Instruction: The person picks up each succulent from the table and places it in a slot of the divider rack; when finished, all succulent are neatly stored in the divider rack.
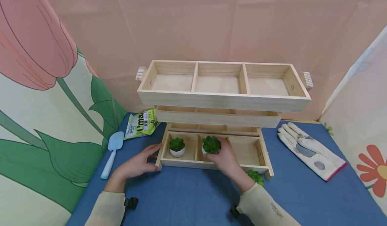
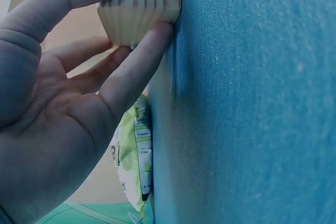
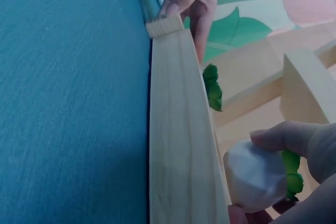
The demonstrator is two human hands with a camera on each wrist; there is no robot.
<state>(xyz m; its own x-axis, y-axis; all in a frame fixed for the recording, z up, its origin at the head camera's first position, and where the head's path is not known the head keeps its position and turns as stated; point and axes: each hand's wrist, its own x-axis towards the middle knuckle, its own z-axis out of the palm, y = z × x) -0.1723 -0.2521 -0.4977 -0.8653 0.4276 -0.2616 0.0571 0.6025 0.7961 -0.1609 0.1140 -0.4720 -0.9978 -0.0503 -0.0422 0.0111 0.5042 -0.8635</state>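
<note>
A three-tier wooden plant stand [image 1: 223,101] has divided trays. My right hand [image 1: 225,156] grips a small green succulent in a white pot [image 1: 211,145] over the lowest tray, at its middle compartment. In the right wrist view the pot [image 3: 254,174] is tilted, its base toward the camera, close behind the tray's front board [image 3: 181,124]. A matching potted succulent [image 1: 177,147] stands upright in the left compartment. My left hand [image 1: 139,163] pinches the stand's front left foot, thumb and fingers around the wooden end [image 2: 140,14] in the left wrist view.
Another green succulent [image 1: 257,178] sits by the stand's front right foot, partly hidden by my right forearm. On the left lie a light blue trowel [image 1: 113,148] and a green-and-white bag [image 1: 142,123]. White gardening gloves [image 1: 311,150] lie at right on the blue cloth.
</note>
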